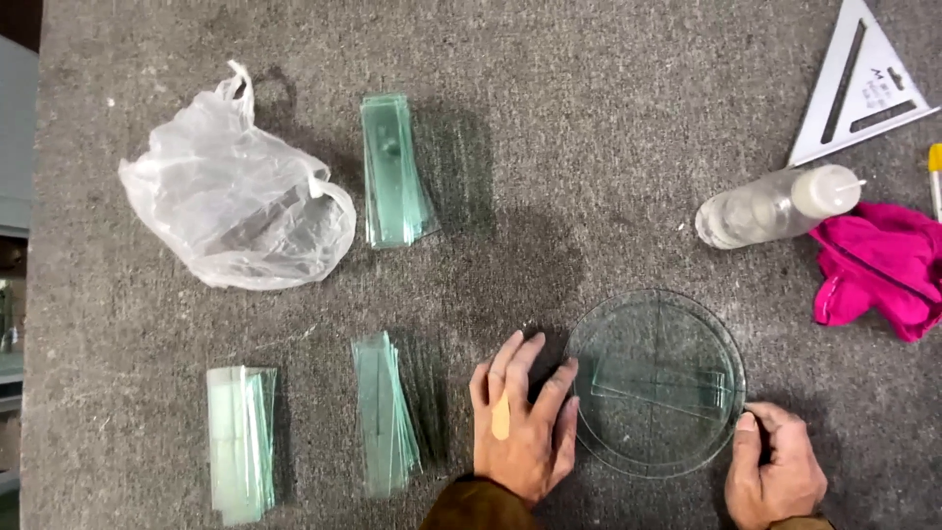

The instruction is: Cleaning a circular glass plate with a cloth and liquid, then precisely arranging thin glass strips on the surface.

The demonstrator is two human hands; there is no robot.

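1. Grey stone worktop (589, 118) carries 3 stacks of glass strips (394, 172).
2. Left hand (520, 422) lies flat, fingers spread, touching the round glass disc (655, 381) at near right.
3. Right hand (775, 471) curls against the disc's near-right rim, thumb on its edge.

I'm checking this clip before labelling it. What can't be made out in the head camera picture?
- Plastic bag: its contents are blurred by the cloudy film.
- Glass strip stacks: overlapping panes hide how many there are.
- Yellow object: cut off by the right edge.
- Right hand and left hand: wrists are cut by the bottom edge.
- Pink cloth: folds hide anything beneath.
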